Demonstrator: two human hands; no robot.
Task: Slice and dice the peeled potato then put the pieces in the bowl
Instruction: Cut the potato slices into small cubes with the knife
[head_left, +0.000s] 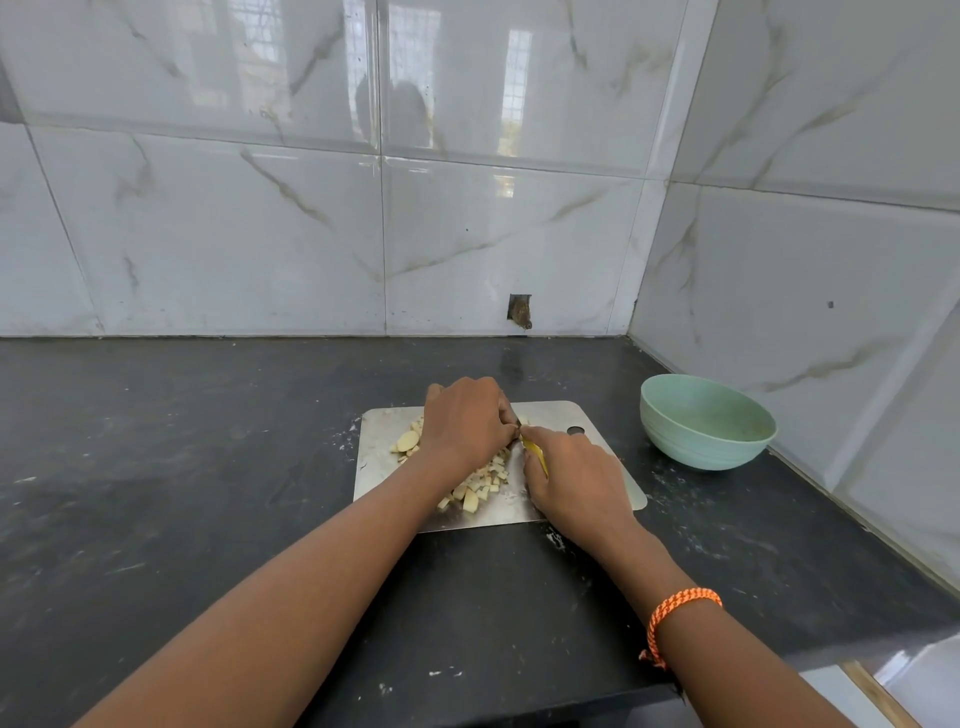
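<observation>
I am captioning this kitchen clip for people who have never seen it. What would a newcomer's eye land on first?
First, the two hands meeting over the shiny steel cutting board on the black countertop: the left hand bears down on pale potato, and the right hand grips a yellow-handled knife. Pale diced potato pieces lie scattered beneath the hands. To the right, near the tiled corner, sits a mint green bowl, apparently without potato pieces.

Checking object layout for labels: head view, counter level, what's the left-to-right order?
Potato slice → left hand → knife, its yellow handle held by the right hand → hanging hole of the steel cutting board → green bowl. The diced pieces lie partly under the left forearm, so they are left out.
</observation>
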